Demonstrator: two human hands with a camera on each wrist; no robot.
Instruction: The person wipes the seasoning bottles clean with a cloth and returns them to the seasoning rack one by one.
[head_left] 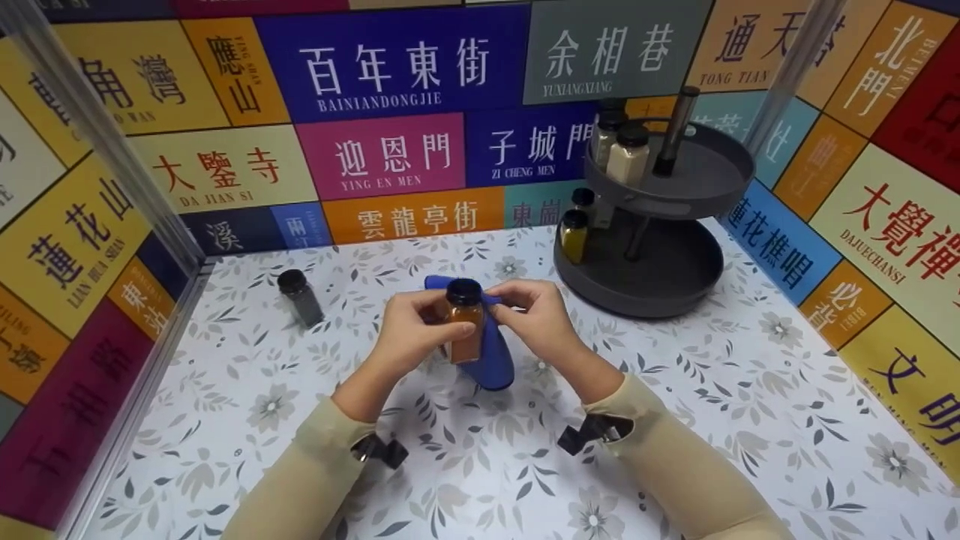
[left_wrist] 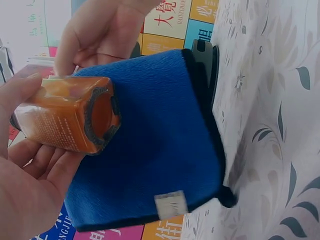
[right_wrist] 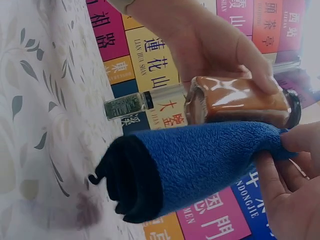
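Near the middle of the table, my left hand grips a square glass jar of orange-brown powder with a black lid, held upright. A folded blue cloth with a dark edge hangs right beside the jar. My right hand pinches the cloth's upper end between thumb and fingers, close to the lid. In the left wrist view, the cloth spreads out behind the jar and shows a white tag. From the right wrist, the cloth lies along the jar's side.
A jar with dark contents and a black lid stands at the left on the flowered tabletop. A two-tier dark grey rack at the back right bears several jars, one with yellow-green contents. Sign-printed panels enclose the table.
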